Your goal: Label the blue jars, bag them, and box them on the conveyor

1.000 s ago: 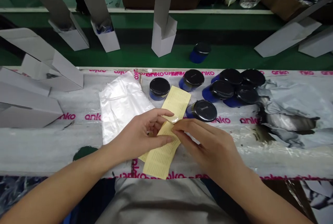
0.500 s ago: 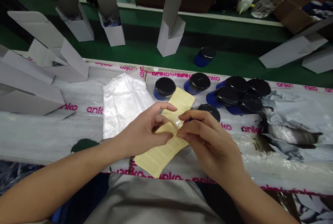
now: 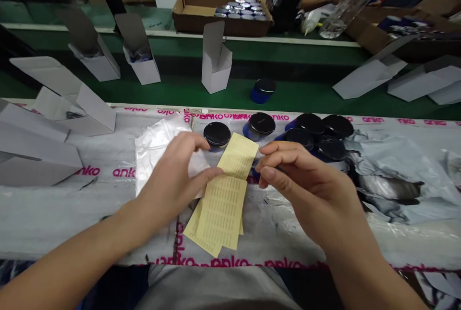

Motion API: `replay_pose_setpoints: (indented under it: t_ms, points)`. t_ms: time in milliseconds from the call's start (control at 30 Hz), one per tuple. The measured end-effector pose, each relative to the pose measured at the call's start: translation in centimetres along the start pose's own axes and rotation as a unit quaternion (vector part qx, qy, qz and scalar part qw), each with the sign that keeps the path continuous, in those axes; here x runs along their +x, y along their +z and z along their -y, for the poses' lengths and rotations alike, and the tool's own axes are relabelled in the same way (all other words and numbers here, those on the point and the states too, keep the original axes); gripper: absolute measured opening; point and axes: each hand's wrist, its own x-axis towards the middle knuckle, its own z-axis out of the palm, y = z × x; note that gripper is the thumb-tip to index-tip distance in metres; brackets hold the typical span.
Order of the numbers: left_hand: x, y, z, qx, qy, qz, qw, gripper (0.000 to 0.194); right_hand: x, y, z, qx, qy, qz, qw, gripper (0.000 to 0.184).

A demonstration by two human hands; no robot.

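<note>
Yellow label sheets (image 3: 223,209), covered in rows of small print, lie overlapped in front of me. To their left, my left hand (image 3: 169,171) is over a stack of clear plastic bags (image 3: 147,144), thumb and fingers apart, its thumb tip at the sheets' edge. My right hand (image 3: 309,187) hovers right of the sheets, fingertips drawn together; whatever they hold, perhaps a small clear sticker, is too small to make out. A blue jar with a black lid (image 3: 216,135) stands behind the sheets, and another jar (image 3: 259,125) is to its right. My right hand partly hides more jars.
Several jars (image 3: 329,149) cluster at right beside torn grey plastic (image 3: 392,156). Open white boxes (image 3: 86,108) stand at left; another box (image 3: 216,67) and a jar (image 3: 263,90) are on the green surface. Behind is a carton of lids (image 3: 194,24); a co-worker's arm (image 3: 320,0) shows.
My hands have moved apart. The right fingertips have come off the yellow sheet toward the right, and the left hand has shifted left over the bags. The sheet now lies flatter. The view has tilted up.
</note>
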Motion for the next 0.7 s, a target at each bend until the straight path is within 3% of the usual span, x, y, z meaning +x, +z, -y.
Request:
replay_pose_setpoints:
  t_ms: [67,133,200,367,567,700]
  points:
    - [1.7,0.1,0.8,0.016,-0.01,-0.016,1.0,0.045,0.7,-0.3,0.2,-0.015,-0.006,-0.015,1.0,0.005]
    - [3.2,0.9,1.7,0.008,-0.028,0.003,1.0,0.07,1.4,-0.5,0.4,-0.039,-0.009,-0.02,0.999,0.007]
    - [4.5,2.0,2.5,-0.009,-0.051,0.023,0.998,0.083,2.2,-0.5,0.6,-0.059,-0.008,-0.016,0.998,0.009]
    - [5.4,2.9,3.8,-0.067,-0.041,0.018,0.997,0.075,4.4,-0.5,0.8,-0.098,0.002,0.021,0.995,0.012]
    - [5.3,1.7,4.3,-0.096,0.021,0.104,0.99,0.081,5.1,-0.5,0.8,-0.1,-0.002,0.011,0.995,0.014]
    - [5.3,2.5,4.4,-0.101,-0.009,0.074,0.992,0.084,5.2,-0.4,0.8,-0.094,-0.007,0.015,0.995,0.009]
